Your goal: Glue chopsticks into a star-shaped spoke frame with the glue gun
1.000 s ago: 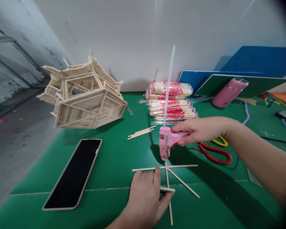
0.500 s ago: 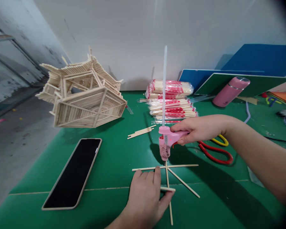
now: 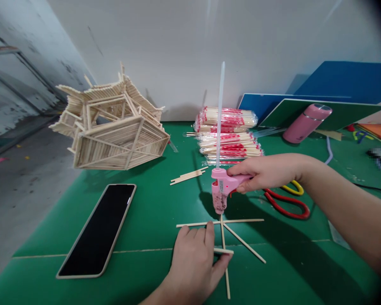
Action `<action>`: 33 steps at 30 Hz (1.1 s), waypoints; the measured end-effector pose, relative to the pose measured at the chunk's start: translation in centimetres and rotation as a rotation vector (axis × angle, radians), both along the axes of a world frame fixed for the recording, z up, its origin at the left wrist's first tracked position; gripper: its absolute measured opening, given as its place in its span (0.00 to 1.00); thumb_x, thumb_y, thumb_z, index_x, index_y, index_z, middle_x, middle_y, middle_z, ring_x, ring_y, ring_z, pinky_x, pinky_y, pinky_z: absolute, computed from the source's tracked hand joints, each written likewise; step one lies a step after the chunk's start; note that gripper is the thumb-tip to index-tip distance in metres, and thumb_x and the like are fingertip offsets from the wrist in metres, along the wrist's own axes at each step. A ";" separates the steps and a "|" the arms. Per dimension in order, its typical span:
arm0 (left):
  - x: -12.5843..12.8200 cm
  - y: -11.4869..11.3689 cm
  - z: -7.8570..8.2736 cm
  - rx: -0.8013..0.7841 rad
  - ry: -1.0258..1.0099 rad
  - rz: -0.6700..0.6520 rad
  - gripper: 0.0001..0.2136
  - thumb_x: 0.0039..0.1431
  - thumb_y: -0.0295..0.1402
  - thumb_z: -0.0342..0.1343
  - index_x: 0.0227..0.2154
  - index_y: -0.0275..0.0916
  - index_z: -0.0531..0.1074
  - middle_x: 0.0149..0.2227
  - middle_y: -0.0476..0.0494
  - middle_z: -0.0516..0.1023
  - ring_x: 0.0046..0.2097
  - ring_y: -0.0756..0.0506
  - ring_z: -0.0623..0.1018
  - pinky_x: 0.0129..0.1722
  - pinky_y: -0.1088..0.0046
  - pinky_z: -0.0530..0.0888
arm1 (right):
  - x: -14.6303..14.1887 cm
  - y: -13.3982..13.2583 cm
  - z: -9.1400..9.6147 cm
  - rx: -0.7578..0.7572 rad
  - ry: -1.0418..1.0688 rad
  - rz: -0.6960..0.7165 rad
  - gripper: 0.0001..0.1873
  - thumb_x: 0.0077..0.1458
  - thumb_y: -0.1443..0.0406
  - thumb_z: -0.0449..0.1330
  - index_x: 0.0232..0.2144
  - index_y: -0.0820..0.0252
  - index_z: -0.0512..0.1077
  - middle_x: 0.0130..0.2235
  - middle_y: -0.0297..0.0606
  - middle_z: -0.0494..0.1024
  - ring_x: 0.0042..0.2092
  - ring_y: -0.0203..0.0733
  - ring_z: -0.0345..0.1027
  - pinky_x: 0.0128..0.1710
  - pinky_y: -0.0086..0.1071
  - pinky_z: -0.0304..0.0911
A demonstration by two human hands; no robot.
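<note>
My right hand (image 3: 246, 173) is wrapped round the handle of a pink hot glue gun (image 3: 220, 192), which points straight down. A long clear glue stick (image 3: 220, 114) rises from its back end. The nozzle meets the spot where several thin wooden sticks (image 3: 244, 242) come together on the green table. My left hand (image 3: 195, 258) lies over the left part of this star of sticks, one fingertip pressing near the joint. Between its thumb and fingers it grips a short wooden stick (image 3: 224, 251), whose other end is hidden under the hand.
A stick-built model (image 3: 123, 140) stands at the back left, with a phone (image 3: 97, 231) in front. Loose sticks (image 3: 188, 176) lie mid-table before wrapped stick bundles (image 3: 228, 133). Red-and-yellow-handled scissors (image 3: 287, 205) lie beneath my right forearm. A pink flask (image 3: 306, 123) leans near boards (image 3: 324, 112).
Both hands, the glue gun and the sticks stay in place. The view has shifted very slightly, and the upper end of the glue stick leans a little further right.
</note>
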State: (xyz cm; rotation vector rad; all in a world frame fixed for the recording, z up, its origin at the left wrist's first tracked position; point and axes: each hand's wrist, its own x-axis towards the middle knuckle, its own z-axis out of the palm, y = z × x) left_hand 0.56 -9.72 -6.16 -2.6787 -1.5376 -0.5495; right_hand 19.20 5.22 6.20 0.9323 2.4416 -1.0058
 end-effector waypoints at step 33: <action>0.1 0.1 0.2 -0.002 0.049 0.004 0.21 0.48 0.42 0.50 0.40 0.29 0.67 0.23 0.41 0.72 0.25 0.45 0.72 0.28 0.63 0.69 | 0.0 0.3 -0.4 -0.043 0.017 0.000 0.08 0.49 0.61 0.52 0.30 0.61 0.63 0.28 0.33 0.64 0.29 0.36 0.57 0.26 0.27 0.51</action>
